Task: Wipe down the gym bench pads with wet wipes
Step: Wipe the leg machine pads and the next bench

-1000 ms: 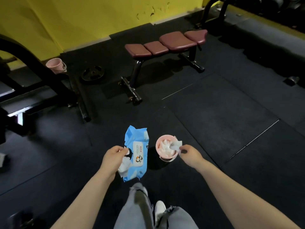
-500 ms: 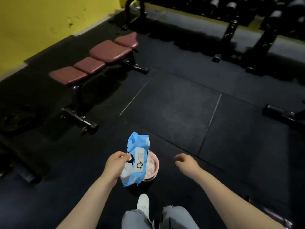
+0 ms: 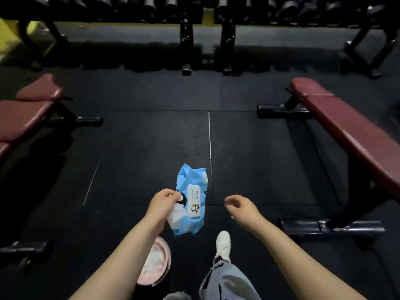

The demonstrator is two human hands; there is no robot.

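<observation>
My left hand [image 3: 162, 205] grips a blue wet-wipe pack [image 3: 191, 200] by its left side, with a white wipe bunched under the fingers. The pack hangs upright over the dark floor in front of me. My right hand [image 3: 242, 207] hovers to the right of the pack, fingers loosely curled, holding nothing. A maroon padded bench [image 3: 350, 135] runs along the right side. Another maroon bench [image 3: 26, 113] shows at the left edge.
A pink bin [image 3: 157, 265] with used white wipes inside sits on the floor below my left forearm. A dumbbell rack [image 3: 205, 29] spans the far side. My white shoe [image 3: 223, 245] steps forward on the black rubber mats [image 3: 151, 137].
The view has swung right: the first bench slid to the left edge and a second bench came in at right. My right hand dropped its wipe into the bin, which now lies behind.
</observation>
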